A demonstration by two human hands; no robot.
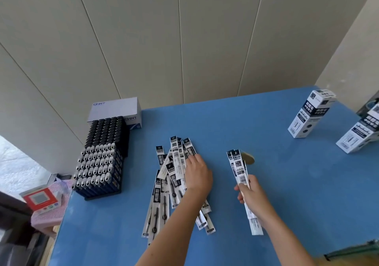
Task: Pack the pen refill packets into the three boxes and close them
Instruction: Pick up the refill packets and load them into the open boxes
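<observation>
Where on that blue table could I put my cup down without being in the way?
Bare table between the packet pile and the boxes, and the near right corner. Crowded around the pile and the lighter rack on the left.

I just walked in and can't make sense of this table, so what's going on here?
A person is sorting long, flat black-and-white pen refill packets on a blue table. The right hand grips a small bunch of packets held upright, while the left hand rests on the loose pile of packets spread in the middle. Two tall black-and-white cardboard boxes stand at the far right; a third cannot be made out for sure. No packets appear to be going into a box yet.
</observation>
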